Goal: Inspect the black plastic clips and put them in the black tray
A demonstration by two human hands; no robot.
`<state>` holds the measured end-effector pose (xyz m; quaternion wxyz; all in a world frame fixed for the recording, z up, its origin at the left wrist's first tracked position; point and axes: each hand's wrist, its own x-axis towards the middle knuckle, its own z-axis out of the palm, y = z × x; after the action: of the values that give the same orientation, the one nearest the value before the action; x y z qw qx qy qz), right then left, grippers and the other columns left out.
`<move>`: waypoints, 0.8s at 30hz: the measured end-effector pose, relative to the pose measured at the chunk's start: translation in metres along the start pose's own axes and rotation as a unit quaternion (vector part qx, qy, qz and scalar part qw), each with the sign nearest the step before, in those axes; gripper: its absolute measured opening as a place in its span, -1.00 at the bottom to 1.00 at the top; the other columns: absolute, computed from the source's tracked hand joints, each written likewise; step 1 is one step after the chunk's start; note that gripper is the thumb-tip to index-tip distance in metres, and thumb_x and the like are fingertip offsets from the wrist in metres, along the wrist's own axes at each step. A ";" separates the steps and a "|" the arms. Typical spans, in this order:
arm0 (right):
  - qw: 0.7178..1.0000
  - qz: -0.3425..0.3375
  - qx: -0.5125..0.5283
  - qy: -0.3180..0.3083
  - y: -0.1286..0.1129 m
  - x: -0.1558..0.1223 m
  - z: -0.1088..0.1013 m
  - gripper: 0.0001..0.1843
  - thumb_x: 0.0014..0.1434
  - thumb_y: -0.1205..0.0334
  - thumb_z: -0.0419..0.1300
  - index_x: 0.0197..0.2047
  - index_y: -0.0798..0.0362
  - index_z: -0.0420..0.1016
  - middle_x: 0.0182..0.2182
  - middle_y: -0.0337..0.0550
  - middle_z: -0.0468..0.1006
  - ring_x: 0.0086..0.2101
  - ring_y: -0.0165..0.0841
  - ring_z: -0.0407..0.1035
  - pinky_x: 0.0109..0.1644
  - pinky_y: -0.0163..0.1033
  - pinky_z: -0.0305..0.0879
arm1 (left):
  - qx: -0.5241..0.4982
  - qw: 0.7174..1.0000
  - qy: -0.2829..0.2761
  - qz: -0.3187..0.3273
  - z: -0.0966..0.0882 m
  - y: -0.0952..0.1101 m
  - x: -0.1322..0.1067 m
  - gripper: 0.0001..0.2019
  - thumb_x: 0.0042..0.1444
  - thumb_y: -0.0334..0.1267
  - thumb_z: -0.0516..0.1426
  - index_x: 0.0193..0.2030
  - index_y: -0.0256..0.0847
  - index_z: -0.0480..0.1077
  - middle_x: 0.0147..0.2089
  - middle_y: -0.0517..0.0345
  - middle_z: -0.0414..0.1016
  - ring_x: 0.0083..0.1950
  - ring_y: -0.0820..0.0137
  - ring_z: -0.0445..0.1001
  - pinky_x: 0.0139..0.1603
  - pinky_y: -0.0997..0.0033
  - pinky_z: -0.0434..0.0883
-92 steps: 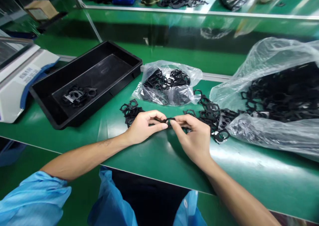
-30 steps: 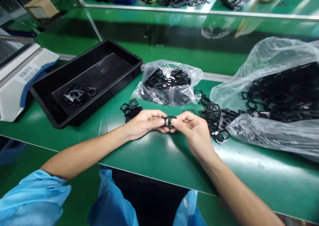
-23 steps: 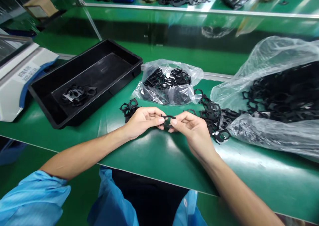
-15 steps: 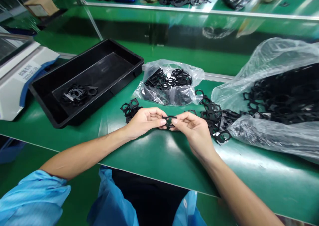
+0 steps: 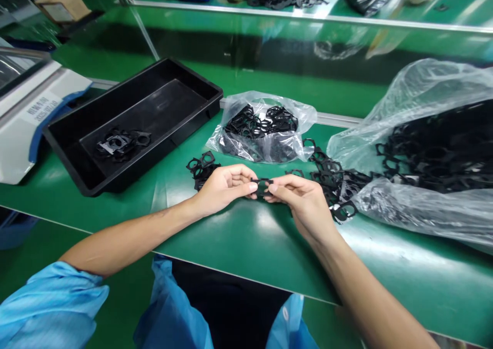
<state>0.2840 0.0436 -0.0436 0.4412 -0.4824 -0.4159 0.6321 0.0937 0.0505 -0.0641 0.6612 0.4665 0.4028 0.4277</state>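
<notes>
Between both hands, a small black plastic frame (image 5: 263,181) with a round opening is held just above the green table. My left hand (image 5: 227,187) pinches its left end between thumb and fingers. On the opposite end, my right hand (image 5: 300,197) grips it the same way, and the fingertips hide part of it. Similar black frames (image 5: 202,168) lie in a small pile just beyond my left hand. A larger loose heap of black frames (image 5: 327,172) spreads behind and to the right of my right hand.
A black tray (image 5: 185,136) with several black frames inside stands at left, beside a white-and-blue machine (image 5: 42,105). A clear bag of black parts (image 5: 265,146) sits at the back. Another large open plastic bag (image 5: 416,210) fills the right side. A ledge (image 5: 269,14) runs behind.
The black frame has tilted slightly between my fingers, so its opening looks different. Both hands keep their hold in nearly the same place.
</notes>
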 end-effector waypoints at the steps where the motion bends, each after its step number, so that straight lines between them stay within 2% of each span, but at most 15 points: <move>1: 1.000 0.002 -0.002 -0.005 0.000 0.000 0.000 -0.69 -0.17 0.06 0.57 -0.47 0.07 0.64 -0.55 -0.21 0.61 -0.53 -0.40 0.49 -0.36 -0.27 0.52 | 0.004 1.000 -0.005 0.001 -0.001 -0.001 0.000 -0.59 -0.06 0.00 0.42 -0.28 -0.30 0.48 -0.37 0.10 0.61 -0.39 0.39 0.62 -0.27 0.42 0.56; 5: 1.000 -0.014 -0.004 -0.020 0.002 -0.001 -0.001 -0.71 -0.11 0.07 0.55 -0.40 0.05 0.64 -0.52 -0.24 0.61 -0.50 -0.40 0.51 -0.30 -0.25 0.54 | 0.042 0.998 0.007 0.036 -0.002 -0.006 0.001 -0.66 0.02 -0.05 0.38 -0.27 -0.29 0.47 -0.37 0.10 0.61 -0.37 0.39 0.62 -0.26 0.44 0.55; 8: 0.997 -0.060 -0.030 -0.035 0.003 -0.004 0.000 -0.75 -0.06 0.11 0.54 -0.35 0.03 0.65 -0.41 -0.22 0.62 -0.41 -0.39 0.54 -0.20 -0.25 0.54 | 0.095 0.989 0.037 0.106 -0.001 -0.007 -0.001 -0.77 0.09 -0.14 0.33 -0.26 -0.27 0.49 -0.34 0.11 0.61 -0.31 0.40 0.62 -0.22 0.46 0.54; 10: 0.991 -0.106 -0.065 -0.040 0.003 -0.005 0.000 -0.78 -0.01 0.12 0.51 -0.34 0.02 0.65 -0.31 -0.18 0.62 -0.31 -0.37 0.54 -0.14 -0.26 0.55 | 0.154 0.970 0.053 0.183 0.000 -0.005 -0.004 -0.87 0.12 -0.25 0.29 -0.26 -0.24 0.50 -0.27 0.09 0.63 -0.22 0.38 0.62 -0.13 0.42 0.54; 12: 0.983 -0.149 -0.098 -0.037 0.004 -0.006 0.001 -0.80 0.06 0.11 0.47 -0.31 0.01 0.63 -0.25 -0.14 0.60 -0.24 -0.35 0.54 -0.12 -0.25 0.56 | 0.225 0.935 0.064 0.265 0.000 -0.002 -0.006 -0.97 0.13 -0.34 0.26 -0.29 -0.22 0.50 -0.23 0.07 0.64 -0.16 0.36 0.60 -0.04 0.35 0.53; 14: 0.976 -0.179 -0.121 -0.034 0.005 -0.007 0.001 -0.80 0.12 0.08 0.43 -0.27 0.00 0.60 -0.21 -0.12 0.58 -0.19 -0.32 0.53 -0.10 -0.23 0.57 | 0.285 0.899 0.071 0.324 0.000 0.000 -0.009 -0.97 0.14 -0.38 0.24 -0.32 -0.20 0.51 -0.23 0.06 0.64 -0.15 0.35 0.59 -0.03 0.32 0.52; 18: 0.958 -0.234 -0.162 -0.031 0.006 -0.009 0.001 -0.86 0.19 0.16 0.36 -0.21 -0.01 0.55 -0.14 -0.10 0.57 -0.11 -0.30 0.51 -0.05 -0.21 0.55 | 0.337 0.865 0.071 0.365 -0.002 0.001 -0.011 -0.92 0.17 -0.40 0.21 -0.31 -0.18 0.52 -0.21 0.05 0.63 -0.15 0.35 0.57 -0.08 0.32 0.50; 21: 0.941 -0.274 -0.198 -0.028 0.005 -0.009 0.001 -0.95 0.20 0.29 0.32 -0.24 -0.02 0.56 -0.17 -0.11 0.58 -0.09 -0.28 0.50 0.02 -0.16 0.50 | 0.344 0.855 0.061 0.382 -0.003 0.000 -0.010 -0.92 0.18 -0.42 0.20 -0.28 -0.19 0.51 -0.19 0.04 0.62 -0.14 0.35 0.57 -0.07 0.33 0.50; 24: 0.933 -0.286 -0.220 -0.023 0.004 -0.010 0.001 -0.95 0.20 0.33 0.31 -0.30 -0.02 0.58 -0.22 -0.12 0.59 -0.12 -0.27 0.49 0.08 -0.10 0.45 | 0.342 0.851 0.050 0.395 -0.004 -0.002 -0.009 -0.94 0.20 -0.41 0.20 -0.26 -0.20 0.49 -0.21 0.05 0.62 -0.14 0.36 0.57 -0.07 0.34 0.51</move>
<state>0.2843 0.0333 -0.0445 0.4767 -0.4135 -0.6745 0.3832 0.0876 0.0430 -0.0654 0.2142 0.7610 0.3378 0.5108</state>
